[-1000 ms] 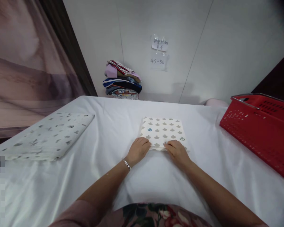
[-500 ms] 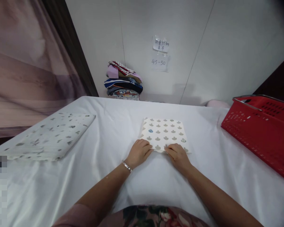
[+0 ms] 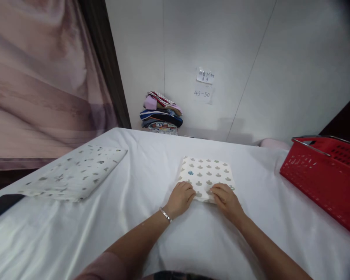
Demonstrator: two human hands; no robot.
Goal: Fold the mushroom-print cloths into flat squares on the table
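A folded cream cloth (image 3: 204, 171) with grey mushroom-like prints and a small blue outline figure lies flat on the white-covered table. At the left part of its near edge, my left hand (image 3: 181, 199), with a silver bracelet at the wrist, pinches the fabric. My right hand (image 3: 226, 199) grips the same edge farther right, thumb beneath and fingers on top. The two hands are a short way apart. Off to the left lies another folded white cloth (image 3: 76, 173) with small scattered prints, touched by neither hand.
On the right stands a red perforated basket (image 3: 323, 182) with a metal handle. A stack of folded clothes (image 3: 161, 112) rests behind the table by the wall. A dark flat object (image 3: 4, 206) shows at the left edge. A pink curtain (image 3: 41, 85) hangs at left.
My view has tilted up and shifted left, so everything sits lower and farther right in the picture. Both hands remain on the cloth's near edge, and the cloth looks unchanged.
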